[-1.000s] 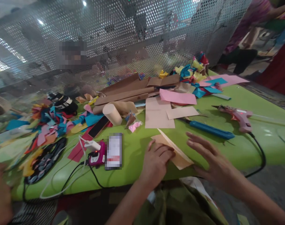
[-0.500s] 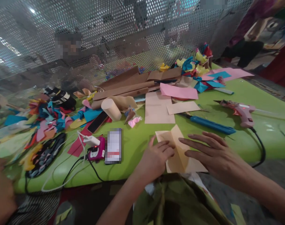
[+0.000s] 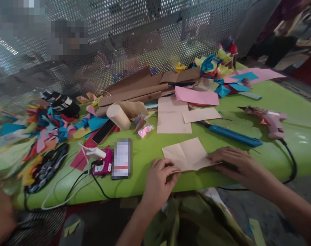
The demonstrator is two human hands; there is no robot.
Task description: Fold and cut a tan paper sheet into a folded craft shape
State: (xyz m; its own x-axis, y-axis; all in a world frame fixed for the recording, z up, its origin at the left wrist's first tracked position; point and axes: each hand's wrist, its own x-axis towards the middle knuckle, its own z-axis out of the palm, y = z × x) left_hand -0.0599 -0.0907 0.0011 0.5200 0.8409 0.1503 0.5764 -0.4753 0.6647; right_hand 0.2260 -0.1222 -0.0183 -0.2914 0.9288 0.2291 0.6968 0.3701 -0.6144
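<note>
A creased sheet of cream paper (image 3: 186,153) lies near the front edge of the green table, a fold line running down its middle. My left hand (image 3: 161,176) pinches its near left corner between thumb and fingers. At the near right corner, my right hand (image 3: 233,164) grips the paper, with the fingertips partly hidden under it. Just beyond the sheet are a larger cream paper (image 3: 172,118), a narrow cream strip (image 3: 202,115) and a blue utility knife (image 3: 236,135).
A pink glue gun (image 3: 274,123) rests at the right with its black cord. Left of my hands are a phone (image 3: 121,159), a magenta power adapter (image 3: 104,163) with cables, and a cream paper roll (image 3: 118,117). Brown cardboard (image 3: 135,94) and colourful scraps line the back.
The paper was folding upright under my spread hands; now it is opened flatter. Both hands have shifted apart to its near corners and closed on them.
</note>
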